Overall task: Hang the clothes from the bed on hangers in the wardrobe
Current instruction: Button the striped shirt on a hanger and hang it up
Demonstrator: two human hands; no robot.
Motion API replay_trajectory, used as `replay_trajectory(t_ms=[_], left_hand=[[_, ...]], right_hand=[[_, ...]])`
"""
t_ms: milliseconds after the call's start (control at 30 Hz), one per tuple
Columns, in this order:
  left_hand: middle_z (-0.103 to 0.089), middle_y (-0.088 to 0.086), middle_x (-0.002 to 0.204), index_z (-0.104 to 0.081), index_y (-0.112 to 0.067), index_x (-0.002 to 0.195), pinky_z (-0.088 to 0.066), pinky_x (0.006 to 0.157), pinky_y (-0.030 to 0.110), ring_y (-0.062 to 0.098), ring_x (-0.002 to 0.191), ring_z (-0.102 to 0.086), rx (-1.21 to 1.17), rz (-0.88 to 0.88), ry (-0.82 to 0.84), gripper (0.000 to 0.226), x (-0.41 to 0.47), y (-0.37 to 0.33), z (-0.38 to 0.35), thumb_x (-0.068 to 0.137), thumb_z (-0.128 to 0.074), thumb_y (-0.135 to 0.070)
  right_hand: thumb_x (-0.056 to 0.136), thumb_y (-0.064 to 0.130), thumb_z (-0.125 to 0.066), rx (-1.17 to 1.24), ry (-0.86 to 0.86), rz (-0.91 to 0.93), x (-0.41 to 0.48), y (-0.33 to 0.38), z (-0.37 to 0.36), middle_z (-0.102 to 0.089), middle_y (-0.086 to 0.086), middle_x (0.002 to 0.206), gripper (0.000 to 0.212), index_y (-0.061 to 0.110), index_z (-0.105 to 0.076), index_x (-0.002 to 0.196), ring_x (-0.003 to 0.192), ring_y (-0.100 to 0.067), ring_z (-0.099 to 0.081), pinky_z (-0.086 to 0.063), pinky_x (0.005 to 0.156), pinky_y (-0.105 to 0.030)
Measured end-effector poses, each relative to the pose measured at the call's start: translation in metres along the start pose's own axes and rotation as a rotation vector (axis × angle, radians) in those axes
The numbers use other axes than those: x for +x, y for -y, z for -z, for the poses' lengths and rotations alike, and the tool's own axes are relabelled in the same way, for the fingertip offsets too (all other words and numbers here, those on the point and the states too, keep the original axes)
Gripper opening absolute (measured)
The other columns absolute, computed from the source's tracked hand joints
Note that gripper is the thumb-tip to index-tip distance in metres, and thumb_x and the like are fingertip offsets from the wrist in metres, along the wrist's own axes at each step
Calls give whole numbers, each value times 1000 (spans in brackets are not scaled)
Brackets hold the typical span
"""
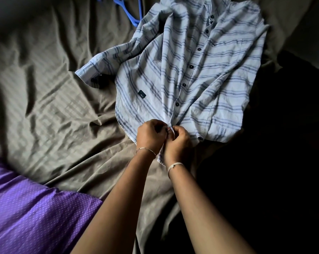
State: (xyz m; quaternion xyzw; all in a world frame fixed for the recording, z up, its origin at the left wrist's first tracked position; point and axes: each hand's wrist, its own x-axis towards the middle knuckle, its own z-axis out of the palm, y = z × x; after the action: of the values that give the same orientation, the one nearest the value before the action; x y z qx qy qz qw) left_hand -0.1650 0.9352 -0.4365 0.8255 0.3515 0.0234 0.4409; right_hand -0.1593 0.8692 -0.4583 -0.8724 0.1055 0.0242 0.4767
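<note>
Head view: you look down on a bed [50, 99] covered with a rumpled grey-brown sheet, and your two bare forearms reach forward from the lower edge.
Shirt: a pale blue striped shirt [206, 74] lies on the bed, front up, with its collar end far from you and its hem near you. Dark buttons run down the front strip.
Sleeve: one long sleeve [107, 61] is thrown out to the left of the shirt's body, with its cuff resting on the sheet.
Left hand: your left hand [151, 137] sits at the hem, just left of the button strip. Its fingers are curled and its grip pinches the shirt's front edge.
Right hand: your right hand [179, 142] touches the left one. Its fingers are curled too, and its grip pinches the same front edge from the other side, at the bottom of the strip.
Lowest button: your fingertips hide it, so you cannot tell whether it is done up.
Wrists: a thin chain bracelet [145, 150] is on your left wrist and a pale band [175, 165] on your right.
Hanger: a blue plastic hanger [140, 11] lies on the bed at the top edge, partly cut off. Its near end meets the shirt's edge by the left shoulder.
Purple cloth: a purple cloth [30, 208] with small pale dots fills the lower left corner, beside your left forearm.
Right side: deep shadow covers the bed there, and nothing can be made out.
</note>
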Motion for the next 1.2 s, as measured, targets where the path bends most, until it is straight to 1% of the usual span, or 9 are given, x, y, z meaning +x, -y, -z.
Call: replay_trajectory(t_ms=[67, 133, 233, 467, 667, 733, 867, 1033, 1200], left_hand=[[-74, 4, 83, -75, -13, 87, -47, 71, 17, 13, 75, -66, -99, 66, 6, 7, 1, 5, -1, 83, -70, -15], [-74, 4, 81, -74, -17, 82, -57, 80, 34, 17, 79, -71, -251, 141, 40, 3, 1, 11, -2, 81, -72, -17], [-74, 5, 79, -73, -22, 75, -58, 81, 48, 22, 79, -72, -380, 193, 95, 6, 0, 15, -1, 80, -73, -19], [-74, 2, 72, -72, -25, 68, -58, 80, 46, 21, 75, -72, -354, 205, 124, 12, 3, 13, 0, 77, -75, -17], [-72, 9, 76, -70, -17, 75, -58, 77, 39, 20, 69, -66, -436, 209, 220, 14, 2, 8, 4, 84, -70, -7], [-69, 10, 76, -69, -14, 76, -56, 75, 36, 19, 69, -63, -506, 249, 245, 15, 2, 8, 5, 87, -67, -4], [-66, 7, 72, -67, -12, 76, -56, 71, 31, 17, 67, -61, -606, 309, 265, 15, 2, 9, 3, 88, -66, -3], [-70, 9, 76, -71, -15, 74, -56, 73, 34, 21, 72, -65, -540, 324, 227, 10, 6, 13, -1, 81, -75, -9], [-68, 5, 70, -70, -15, 73, -56, 71, 35, 17, 66, -62, -498, 310, 209, 10, 8, 16, 0, 78, -77, -11]], right_hand=[[85, 11, -66, 23, 14, -2, 0, -3, 2, -70, -11, 90, 7, 6, -70, 88, 87, -31, -63, -47, 84, -42], [86, 11, -65, 11, 22, 3, -1, -5, 5, -70, -11, 91, 8, 5, -70, 90, 88, -29, -62, -43, 80, -32], [87, 11, -64, -4, 32, 14, -4, -8, 7, -70, -12, 92, 9, 5, -69, 92, 89, -30, -62, -41, 78, -31], [79, 3, -70, 98, -34, -19, -6, -2, 12, -71, -9, 89, 12, 8, -71, 90, 85, -28, -65, -53, 78, -42], [75, -6, -68, 9, -64, 94, -6, 2, 16, -68, -12, 87, 18, 6, -73, 87, 83, -27, -61, -32, 73, -9], [73, -5, -68, -29, -38, 112, -4, 1, 17, -68, -10, 85, 18, 9, -73, 84, 82, -29, -62, -32, 73, -13], [74, -1, -68, -33, 18, 120, -2, -3, 18, -68, -8, 84, 16, 11, -73, 83, 82, -31, -62, -49, 77, -36], [81, 0, -65, 70, 65, 105, -7, -10, 20, -70, -10, 90, 17, 5, -74, 95, 85, -27, -66, -53, 80, -34], [90, 25, -56, 101, 50, 101, -14, -8, 20, -72, -8, 89, 26, 6, -74, 95, 85, -21, -67, -52, 78, -32]])
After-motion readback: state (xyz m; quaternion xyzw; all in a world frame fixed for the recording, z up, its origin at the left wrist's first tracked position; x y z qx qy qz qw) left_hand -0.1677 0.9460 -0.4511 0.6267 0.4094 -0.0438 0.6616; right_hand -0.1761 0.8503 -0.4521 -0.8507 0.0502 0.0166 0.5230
